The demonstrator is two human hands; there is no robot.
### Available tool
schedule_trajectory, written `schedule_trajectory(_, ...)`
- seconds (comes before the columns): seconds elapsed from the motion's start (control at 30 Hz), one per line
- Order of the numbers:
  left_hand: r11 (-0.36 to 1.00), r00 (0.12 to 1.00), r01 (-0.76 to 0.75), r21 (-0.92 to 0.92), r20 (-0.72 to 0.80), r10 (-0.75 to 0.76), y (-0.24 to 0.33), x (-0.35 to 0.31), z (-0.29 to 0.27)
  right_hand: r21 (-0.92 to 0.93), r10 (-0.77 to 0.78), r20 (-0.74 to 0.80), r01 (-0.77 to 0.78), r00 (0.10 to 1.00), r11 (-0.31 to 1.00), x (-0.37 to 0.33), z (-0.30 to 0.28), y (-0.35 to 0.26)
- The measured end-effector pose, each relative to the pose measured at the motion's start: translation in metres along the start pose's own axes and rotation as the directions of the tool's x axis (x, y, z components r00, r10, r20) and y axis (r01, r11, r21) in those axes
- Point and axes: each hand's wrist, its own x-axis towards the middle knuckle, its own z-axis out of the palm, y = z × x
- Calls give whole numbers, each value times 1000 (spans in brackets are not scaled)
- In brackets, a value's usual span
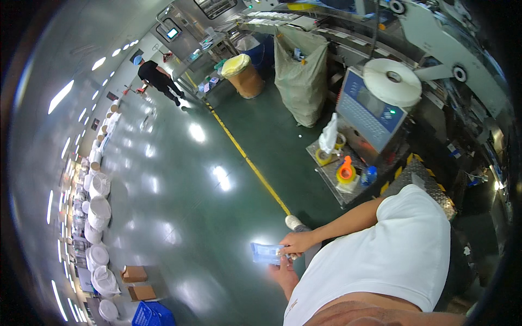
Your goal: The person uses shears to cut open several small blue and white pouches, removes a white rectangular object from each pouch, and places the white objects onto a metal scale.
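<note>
A flat, light blue and white packet (266, 252) is held out in front of my white shirt, above the green floor. My right hand (297, 242) is closed round its right end, with the forearm reaching in from the right. Just below, my left hand (286, 275) pinches the packet's lower right corner; part of this hand is blurred and its forearm is hidden behind the shirt. The packet's far end sticks out to the left of both hands.
To the right, a machine with a control panel (371, 108) and white tape roll (392, 81) stands behind a small metal table (331, 176) with tape rolls. A big sack (300, 76) and brown drum (244, 81) stand farther off. Another person (155, 76) stands far left; cartons (134, 274) and a blue crate (153, 315) are lower left.
</note>
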Motion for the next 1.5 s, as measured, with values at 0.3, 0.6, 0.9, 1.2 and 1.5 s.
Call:
schedule_trajectory(0.3,646,864,-110,756,394,-314,65,256,12,81,202,-251,-187,947,979,177,-203,-10)
schedule_trajectory(0.6,369,750,-260,893,427,-505,128,482,144,238,288,-334,-216,898,947,314,-376,1)
schedule_trajectory(0.9,17,744,-391,920,326,-584,190,675,313,208,256,-303,-199,918,958,440,-644,-49)
schedule_trajectory(1.2,-184,710,-568,802,363,-604,234,896,498,264,240,-410,-137,880,955,534,-884,-66)
schedule_trajectory(1.5,194,324,-646,738,495,-806,287,1198,678,380,271,-656,-2,705,925,649,-1115,-93)
